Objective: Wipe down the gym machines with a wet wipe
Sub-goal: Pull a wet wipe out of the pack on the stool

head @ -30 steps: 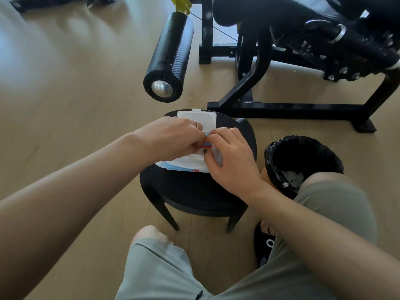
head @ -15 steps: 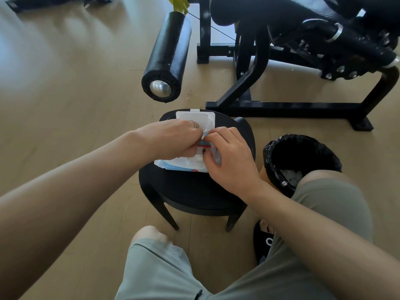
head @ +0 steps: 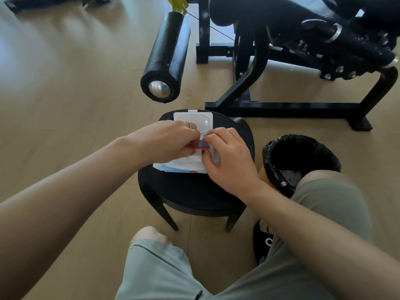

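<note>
Wipe pack (head: 184,165) w/ lid (head: 193,119) flipped open, on stool (head: 194,191). L hand (head: 171,139) & R hand (head: 227,156): fingers curled, pinching at pack opening. Bin (head: 300,161) beside, R.

Both hands cover the middle of the wipe pack (head: 184,166), so its opening is out of sight. The left hand (head: 171,140) hides its own fingertips; they seem to pinch something there. The machine (head: 303,40) runs off the top and right edges. The bin (head: 303,156) is partly behind a knee, its contents too dim to tell.
</note>
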### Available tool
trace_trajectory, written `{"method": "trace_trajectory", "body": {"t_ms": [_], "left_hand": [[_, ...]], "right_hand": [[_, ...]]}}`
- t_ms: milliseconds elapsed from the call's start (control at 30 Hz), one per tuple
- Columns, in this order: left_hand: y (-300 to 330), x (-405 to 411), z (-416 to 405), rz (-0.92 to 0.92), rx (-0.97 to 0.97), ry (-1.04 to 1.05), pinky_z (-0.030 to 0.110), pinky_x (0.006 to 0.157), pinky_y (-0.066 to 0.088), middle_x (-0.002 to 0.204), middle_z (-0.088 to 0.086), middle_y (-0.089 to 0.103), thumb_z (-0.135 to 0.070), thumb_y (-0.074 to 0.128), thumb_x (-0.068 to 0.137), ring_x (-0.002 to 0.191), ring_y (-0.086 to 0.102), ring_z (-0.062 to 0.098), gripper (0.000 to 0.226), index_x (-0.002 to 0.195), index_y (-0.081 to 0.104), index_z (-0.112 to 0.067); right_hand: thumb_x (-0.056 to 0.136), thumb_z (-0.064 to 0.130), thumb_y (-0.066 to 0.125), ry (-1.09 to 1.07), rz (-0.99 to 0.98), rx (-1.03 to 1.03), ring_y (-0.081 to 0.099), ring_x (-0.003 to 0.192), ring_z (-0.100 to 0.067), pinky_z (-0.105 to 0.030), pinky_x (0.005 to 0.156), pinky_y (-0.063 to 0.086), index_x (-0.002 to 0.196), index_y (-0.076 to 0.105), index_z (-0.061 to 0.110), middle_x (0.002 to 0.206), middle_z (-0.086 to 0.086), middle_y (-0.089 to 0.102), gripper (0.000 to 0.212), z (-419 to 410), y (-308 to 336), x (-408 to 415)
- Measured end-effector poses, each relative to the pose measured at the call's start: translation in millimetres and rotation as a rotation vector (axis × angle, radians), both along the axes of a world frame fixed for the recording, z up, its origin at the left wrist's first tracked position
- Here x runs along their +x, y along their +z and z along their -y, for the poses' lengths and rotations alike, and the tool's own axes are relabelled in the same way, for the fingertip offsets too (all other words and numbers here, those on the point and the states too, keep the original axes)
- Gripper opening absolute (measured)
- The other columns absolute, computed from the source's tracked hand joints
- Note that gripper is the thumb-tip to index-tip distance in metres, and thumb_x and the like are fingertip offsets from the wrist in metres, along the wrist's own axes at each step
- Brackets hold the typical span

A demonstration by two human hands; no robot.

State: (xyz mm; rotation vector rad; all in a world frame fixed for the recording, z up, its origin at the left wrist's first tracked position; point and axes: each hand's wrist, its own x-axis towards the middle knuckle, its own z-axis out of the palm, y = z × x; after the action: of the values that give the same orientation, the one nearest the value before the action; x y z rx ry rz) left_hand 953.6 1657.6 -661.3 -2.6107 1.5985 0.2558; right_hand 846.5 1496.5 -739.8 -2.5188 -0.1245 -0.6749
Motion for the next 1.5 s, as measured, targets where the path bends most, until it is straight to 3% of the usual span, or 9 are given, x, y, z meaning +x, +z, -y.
{"method": "trace_trajectory", "body": {"t_ms": [267, 500, 633, 833, 1000, 1133, 1267, 1367, 1500], "left_hand": [[2, -4, 13, 0.032, 0.046, 0.018, 0.021, 0.065, 0.031, 0.082, -0.005, 0.043, -0.028, 0.044, 0.104, 0.064, 0.04, 0.011, 0.021, 0.086, 0.045, -0.017], [-6, -6, -12, -0.067, -0.237, 0.12, 0.034, 0.06, 0.043, 0.075, 0.0, 0.05, -0.011, 0.055, 0.09, 0.063, 0.046, 0.021, 0.012, 0.079, 0.05, -0.012], [-8, -12, -15, -0.117, -0.316, 0.191, 0.029, 0.057, 0.04, 0.072, -0.001, 0.05, -0.012, 0.052, 0.095, 0.064, 0.047, 0.02, 0.012, 0.084, 0.049, -0.013], [1, -4, -11, -0.196, -0.139, 0.147, 0.017, 0.071, 0.042, 0.094, -0.012, 0.052, -0.031, 0.06, 0.099, 0.079, 0.054, 0.009, 0.01, 0.107, 0.054, -0.028], [1, -6, -6, -0.102, -0.122, 0.102, 0.03, 0.07, 0.043, 0.091, -0.008, 0.05, -0.028, 0.055, 0.1, 0.078, 0.054, 0.018, 0.014, 0.087, 0.05, -0.029], [-5, -11, -11, -0.177, -0.298, 0.156, 0.029, 0.068, 0.041, 0.089, -0.01, 0.05, -0.02, 0.053, 0.101, 0.076, 0.05, 0.011, 0.013, 0.088, 0.055, -0.022], [-13, -19, -20, -0.346, -0.53, 0.335, 0.018, 0.066, 0.037, 0.087, -0.014, 0.053, -0.017, 0.057, 0.1, 0.07, 0.048, 0.008, 0.016, 0.087, 0.056, -0.025], [-9, -25, -22, -0.592, -0.779, 0.574, 0.015, 0.062, 0.044, 0.079, -0.021, 0.056, -0.019, 0.054, 0.103, 0.069, 0.05, 0.003, 0.015, 0.09, 0.059, -0.024], [-1, -28, -22, -0.945, -1.082, 0.749, 0.018, 0.065, 0.049, 0.078, -0.014, 0.06, -0.015, 0.05, 0.105, 0.074, 0.057, 0.004, 0.021, 0.086, 0.059, -0.02]], "right_hand": [[0.092, 0.027, 0.067, -0.004, -0.009, 0.0, 0.053, 0.107, -0.014, -0.03, 0.093, 0.05, 0.11, 0.07, 0.016, 0.116, 0.001, 0.065, 0.022, -1, -1, 1], [0.093, 0.028, 0.065, 0.002, -0.001, 0.002, 0.053, 0.105, -0.012, -0.03, 0.089, 0.051, 0.107, 0.07, 0.016, 0.115, 0.001, 0.064, 0.019, 0, -1, 1], [0.093, 0.028, 0.065, 0.001, -0.008, -0.001, 0.052, 0.106, -0.012, -0.031, 0.089, 0.052, 0.107, 0.07, 0.017, 0.116, 0.001, 0.064, 0.018, -1, -2, 2], [0.093, 0.029, 0.063, 0.0, -0.019, -0.003, 0.052, 0.105, -0.012, -0.03, 0.09, 0.051, 0.107, 0.07, 0.016, 0.116, 0.001, 0.064, 0.02, -1, -1, 1], [0.094, 0.027, 0.063, -0.002, -0.023, -0.015, 0.051, 0.106, -0.012, -0.031, 0.09, 0.051, 0.107, 0.071, 0.016, 0.116, 0.001, 0.064, 0.019, 0, -1, 1], [0.095, 0.029, 0.062, 0.0, -0.021, -0.024, 0.051, 0.105, -0.012, -0.03, 0.089, 0.05, 0.105, 0.07, 0.016, 0.116, 0.001, 0.063, 0.018, 0, 0, 1], [0.096, 0.029, 0.061, 0.003, -0.015, -0.035, 0.053, 0.104, -0.014, -0.033, 0.088, 0.052, 0.102, 0.072, 0.015, 0.115, 0.0, 0.064, 0.019, 1, 0, 1], [0.096, 0.028, 0.061, 0.0, -0.016, -0.028, 0.054, 0.103, -0.014, -0.033, 0.088, 0.053, 0.101, 0.073, 0.015, 0.115, 0.0, 0.065, 0.019, 1, -1, 2], [0.095, 0.027, 0.063, -0.009, -0.003, 0.014, 0.056, 0.103, -0.013, -0.029, 0.089, 0.054, 0.101, 0.074, 0.014, 0.115, -0.001, 0.066, 0.018, 1, -2, 2]]}}
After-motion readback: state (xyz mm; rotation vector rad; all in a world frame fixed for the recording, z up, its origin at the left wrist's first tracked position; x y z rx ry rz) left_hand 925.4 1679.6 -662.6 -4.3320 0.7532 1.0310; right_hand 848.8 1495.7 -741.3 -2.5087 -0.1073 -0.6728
